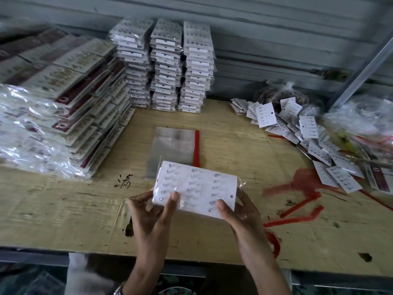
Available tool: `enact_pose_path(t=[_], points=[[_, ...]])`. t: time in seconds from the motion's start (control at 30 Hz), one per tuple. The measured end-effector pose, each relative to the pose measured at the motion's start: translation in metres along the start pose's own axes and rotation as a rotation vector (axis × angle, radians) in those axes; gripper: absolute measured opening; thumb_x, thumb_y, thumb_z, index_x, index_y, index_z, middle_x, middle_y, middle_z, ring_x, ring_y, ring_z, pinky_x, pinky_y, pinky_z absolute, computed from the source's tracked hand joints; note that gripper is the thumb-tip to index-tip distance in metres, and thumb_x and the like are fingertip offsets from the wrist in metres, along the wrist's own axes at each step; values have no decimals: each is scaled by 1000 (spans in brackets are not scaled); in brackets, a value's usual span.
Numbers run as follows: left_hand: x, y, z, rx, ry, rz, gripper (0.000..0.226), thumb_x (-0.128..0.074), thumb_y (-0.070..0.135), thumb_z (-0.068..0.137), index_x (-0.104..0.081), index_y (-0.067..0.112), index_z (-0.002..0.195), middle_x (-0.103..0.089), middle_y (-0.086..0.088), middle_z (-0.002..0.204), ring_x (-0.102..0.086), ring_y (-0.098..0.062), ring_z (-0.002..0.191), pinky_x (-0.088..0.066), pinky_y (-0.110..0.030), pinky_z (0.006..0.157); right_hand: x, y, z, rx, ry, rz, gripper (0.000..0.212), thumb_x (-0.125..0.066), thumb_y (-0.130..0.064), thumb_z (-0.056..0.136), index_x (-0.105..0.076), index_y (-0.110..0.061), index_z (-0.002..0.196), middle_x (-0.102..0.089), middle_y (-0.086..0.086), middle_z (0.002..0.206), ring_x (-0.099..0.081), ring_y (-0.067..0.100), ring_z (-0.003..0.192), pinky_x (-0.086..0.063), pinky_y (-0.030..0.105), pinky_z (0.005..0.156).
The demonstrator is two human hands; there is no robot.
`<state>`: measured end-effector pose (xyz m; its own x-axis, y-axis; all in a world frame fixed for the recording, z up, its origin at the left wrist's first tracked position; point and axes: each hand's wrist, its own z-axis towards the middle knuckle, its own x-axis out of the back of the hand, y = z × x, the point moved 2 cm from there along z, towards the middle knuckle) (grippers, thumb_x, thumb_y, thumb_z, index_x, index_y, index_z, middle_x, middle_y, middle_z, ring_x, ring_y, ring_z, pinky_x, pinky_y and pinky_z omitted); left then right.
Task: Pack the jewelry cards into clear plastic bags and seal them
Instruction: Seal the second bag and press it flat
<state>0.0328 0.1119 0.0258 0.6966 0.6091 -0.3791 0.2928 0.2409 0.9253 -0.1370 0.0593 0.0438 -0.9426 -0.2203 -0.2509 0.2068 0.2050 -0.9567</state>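
Observation:
I hold a white jewelry card dotted with small studs just above the table, and it sits inside a clear plastic bag. My left hand pinches its left end, thumb on top. My right hand grips its right end with the thumb on the card's face. The bag's open flap sticks out past the card on the right. Behind the card lies a stack of empty clear bags with a red strip along the right edge.
Tall stacks of bagged cards stand at the back. A slanting pile of larger bagged cards fills the left. Loose unbagged cards lie scattered at the right. The cardboard-covered table has red marks at the right front.

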Motion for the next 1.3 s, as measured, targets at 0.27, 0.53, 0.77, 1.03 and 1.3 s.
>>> enact_pose_path(t=[0.27, 0.53, 0.77, 1.03, 1.3], points=[[7, -2, 1, 82, 91, -84, 30, -73, 30, 78, -48, 23, 94, -74, -4, 101, -72, -20, 97, -58, -25, 70, 4, -4, 6, -76, -58, 180, 44, -80, -33, 74, -74, -7, 109, -70, 19, 116, -66, 31, 108, -54, 37, 87], [10, -2, 1, 191, 104, -155, 15, -62, 30, 89, -54, 18, 83, -74, -11, 103, -72, -25, 100, -59, -29, 70, 5, 15, 10, -82, 118, 222, 26, -56, -19, 87, -79, -13, 96, -74, 13, 108, -71, 24, 99, -58, 31, 77], [10, -4, 4, 221, 93, -206, 16, -63, 25, 88, -50, 17, 82, -75, -10, 101, -72, -26, 101, -60, -31, 70, 8, 22, 16, -94, 125, 268, 24, -57, -19, 85, -80, -15, 91, -76, 10, 100, -72, 18, 88, -59, 28, 73], [-7, -7, 1, 50, 15, 39, 72, -90, 24, 60, -38, 15, 109, -66, -12, 111, -71, -19, 100, -60, -30, 74, 0, 10, 13, -101, 30, -213, 68, -87, -56, 55, -64, -28, 113, -74, -11, 104, -71, 7, 94, -58, 25, 72], [-16, -16, -6, 31, 77, 62, 81, -93, 11, 52, -35, 25, 107, -55, -18, 123, -69, -24, 106, -60, -36, 81, -9, 7, 11, -41, 147, -290, 53, -88, -34, 61, -59, -21, 104, -76, -10, 87, -73, 10, 71, -50, 14, 52]])
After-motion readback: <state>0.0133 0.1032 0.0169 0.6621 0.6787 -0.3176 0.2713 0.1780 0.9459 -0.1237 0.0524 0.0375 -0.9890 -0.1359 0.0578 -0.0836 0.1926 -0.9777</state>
